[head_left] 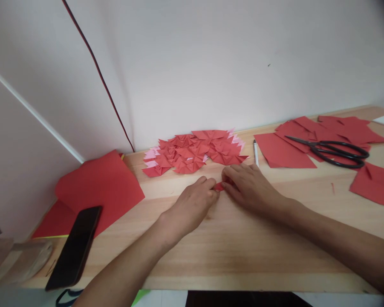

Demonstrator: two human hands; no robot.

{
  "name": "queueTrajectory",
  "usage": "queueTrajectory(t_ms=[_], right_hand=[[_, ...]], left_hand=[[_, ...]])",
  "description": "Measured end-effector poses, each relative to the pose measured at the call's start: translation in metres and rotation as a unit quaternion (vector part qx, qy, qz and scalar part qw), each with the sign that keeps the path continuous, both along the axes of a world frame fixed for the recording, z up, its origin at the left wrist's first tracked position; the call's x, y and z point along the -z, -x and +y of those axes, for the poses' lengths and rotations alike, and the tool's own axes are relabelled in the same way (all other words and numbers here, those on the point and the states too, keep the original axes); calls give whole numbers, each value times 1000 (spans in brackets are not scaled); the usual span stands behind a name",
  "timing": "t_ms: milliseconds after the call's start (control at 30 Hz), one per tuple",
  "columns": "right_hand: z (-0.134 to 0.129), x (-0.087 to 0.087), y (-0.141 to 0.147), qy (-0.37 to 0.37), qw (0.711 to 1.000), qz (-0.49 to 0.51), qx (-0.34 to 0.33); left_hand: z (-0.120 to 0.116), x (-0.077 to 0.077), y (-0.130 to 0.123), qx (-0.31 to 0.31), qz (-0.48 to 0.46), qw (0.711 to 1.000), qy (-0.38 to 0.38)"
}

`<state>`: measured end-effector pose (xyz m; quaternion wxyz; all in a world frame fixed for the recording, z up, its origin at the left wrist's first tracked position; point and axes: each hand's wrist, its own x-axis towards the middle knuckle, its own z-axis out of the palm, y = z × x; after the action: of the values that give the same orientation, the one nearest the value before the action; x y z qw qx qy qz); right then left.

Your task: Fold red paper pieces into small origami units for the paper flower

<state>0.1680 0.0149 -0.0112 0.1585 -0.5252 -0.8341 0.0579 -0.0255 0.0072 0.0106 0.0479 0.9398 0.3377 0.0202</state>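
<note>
1. Red paper piece (219, 186) sits between the two hands, at the counter (230, 251), mostly covered by fingers.
2. The left hand (194, 202) pinches its left end, fingers curled.
3. The right hand (251, 185) grips its right end, fingers bent.
4. Folded papers (192, 152), red and pink, lie just beyond both hands.
5. Black-handled scissors (313, 145) rest on red sheets (286, 153), right of the right hand.
</note>
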Motion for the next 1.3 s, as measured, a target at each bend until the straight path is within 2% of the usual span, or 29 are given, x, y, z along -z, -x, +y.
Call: queueTrajectory(t_ms=[333, 500, 700, 833, 967, 1300], right_hand=[[1, 1, 0, -6, 1000, -1, -4], [1, 1, -1, -5, 1000, 1, -3], [2, 0, -3, 14, 1000, 3, -8], [0, 0, -2, 2, 1000, 11, -2], [-2, 1, 0, -19, 1000, -13, 6], [-1, -2, 0, -1, 999, -39, 2]], left_hand=[[5, 1, 0, 18, -23, 999, -25], [2, -1, -2, 28, 12, 998, -45], [3, -4, -2, 12, 18, 1000, -11], [4, -3, -1, 0, 9, 1000, 2], [4, -2, -1, 3, -2, 1000, 2], [4, -1, -1, 4, 4, 1000, -9]])
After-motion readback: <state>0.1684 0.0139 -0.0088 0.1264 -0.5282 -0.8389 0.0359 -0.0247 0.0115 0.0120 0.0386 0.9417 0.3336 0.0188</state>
